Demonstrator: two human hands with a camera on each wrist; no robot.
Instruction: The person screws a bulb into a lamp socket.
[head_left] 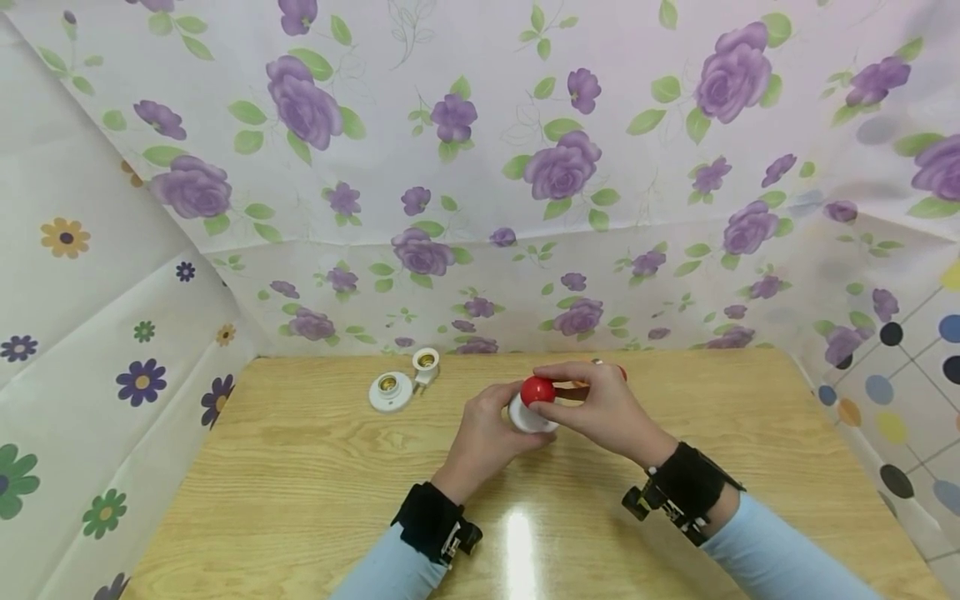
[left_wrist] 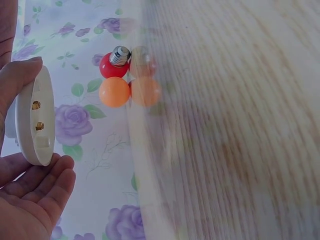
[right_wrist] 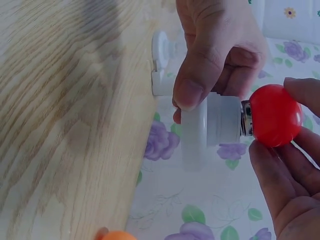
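My left hand (head_left: 486, 429) grips a white round lamp socket (right_wrist: 222, 120) by the edges of its base, holding it above the table. In the left wrist view, the base's flat underside (left_wrist: 44, 107) shows two brass-coloured screws. Thumb and fingers of my right hand (head_left: 606, 417) pinch a red light bulb (right_wrist: 276, 115) by its round glass. The bulb is at the socket's mouth, lined up with it, and part of its metal screw base shows between glass and socket in the right wrist view.
Another round white socket (head_left: 389, 392) lies at the table's back left, beside a white plug-in socket (head_left: 425, 363). A second red bulb (left_wrist: 110, 68) and an orange bulb (left_wrist: 114, 92) lie near the back edge, partly hidden behind my right hand. Flowered cloth (head_left: 420, 292) hangs behind the wooden table (head_left: 300, 500).
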